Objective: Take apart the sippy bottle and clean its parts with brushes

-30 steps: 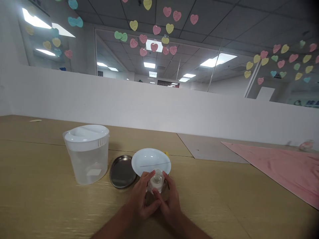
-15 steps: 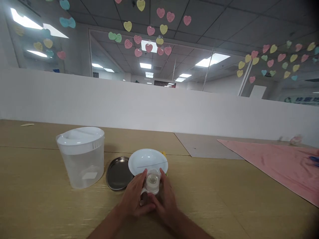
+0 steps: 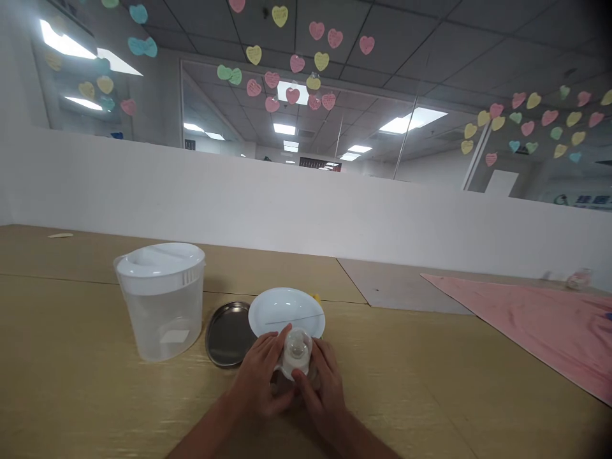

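Observation:
Both hands are wrapped round what looks like a baby bottle (image 3: 297, 357) with a clear domed cap and a white collar. Its lower body is mostly hidden between my palms. My left hand (image 3: 261, 375) grips the left side, beside a pale loop like a handle. On the right, my right hand (image 3: 325, 386) curls its fingers around the collar, thumb across the near side. Just behind the bottle sits a white oval bowl (image 3: 282, 306), partly covered by my fingers and the cap. A round dark metal dish (image 3: 227, 335) lies left of the bowl.
A tall translucent bucket (image 3: 165, 319) with a white lid stands on the left of the tan tabletop (image 3: 430, 382). Something small and yellow (image 3: 316, 298) peeks out behind the bowl. A pink cloth (image 3: 535, 319) covers the right side, and a white partition (image 3: 306, 210) rises behind.
The view has shifted slightly, so everything sits a little further right. My right fingers have bent more around the bottle's top, and my left fingers have curled in too.

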`<state>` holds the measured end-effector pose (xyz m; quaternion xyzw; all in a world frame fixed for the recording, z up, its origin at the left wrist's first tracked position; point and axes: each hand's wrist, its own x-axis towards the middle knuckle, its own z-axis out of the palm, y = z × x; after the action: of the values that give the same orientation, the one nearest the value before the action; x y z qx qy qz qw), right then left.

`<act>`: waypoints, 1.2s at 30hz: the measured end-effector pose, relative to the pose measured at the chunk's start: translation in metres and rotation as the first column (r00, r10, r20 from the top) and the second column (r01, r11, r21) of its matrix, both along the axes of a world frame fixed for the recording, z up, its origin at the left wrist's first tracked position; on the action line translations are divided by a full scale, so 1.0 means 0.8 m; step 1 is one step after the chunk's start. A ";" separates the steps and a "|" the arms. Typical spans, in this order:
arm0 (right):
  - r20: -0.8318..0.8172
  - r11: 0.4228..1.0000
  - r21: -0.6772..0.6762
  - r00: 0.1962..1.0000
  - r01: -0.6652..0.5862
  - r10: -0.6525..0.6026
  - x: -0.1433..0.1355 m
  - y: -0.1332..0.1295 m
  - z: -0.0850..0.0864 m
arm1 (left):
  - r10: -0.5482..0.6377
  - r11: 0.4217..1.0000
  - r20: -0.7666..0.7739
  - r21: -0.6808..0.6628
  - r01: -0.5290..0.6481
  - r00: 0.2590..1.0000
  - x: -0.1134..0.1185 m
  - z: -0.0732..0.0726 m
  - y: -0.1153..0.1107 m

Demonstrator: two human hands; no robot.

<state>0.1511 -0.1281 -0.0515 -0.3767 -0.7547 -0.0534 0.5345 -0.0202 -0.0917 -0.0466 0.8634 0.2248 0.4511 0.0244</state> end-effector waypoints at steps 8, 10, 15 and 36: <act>0.035 0.995 0.043 0.995 0.094 -0.096 0.003 0.004 -0.010 | 0.008 0.999 0.015 0.033 -0.008 1.000 0.002 0.007 -0.002; 0.066 0.994 0.051 0.993 0.096 -0.100 0.006 0.005 -0.012 | 0.010 1.000 0.019 0.024 -0.010 1.000 0.002 0.007 -0.002; 0.055 0.998 0.021 0.997 0.055 -0.056 0.004 0.003 -0.005 | -0.017 1.000 0.015 -0.002 0.017 1.000 0.001 0.006 0.000; -0.107 0.984 -0.143 0.990 -0.109 0.094 0.000 -0.002 0.003 | 0.028 0.999 0.010 0.043 -0.028 1.000 0.005 -0.003 -0.002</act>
<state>0.1513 -0.1299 -0.0488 -0.3788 -0.7470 0.0494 0.5441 -0.0164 -0.0929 -0.0487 0.8583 0.2269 0.4602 0.0006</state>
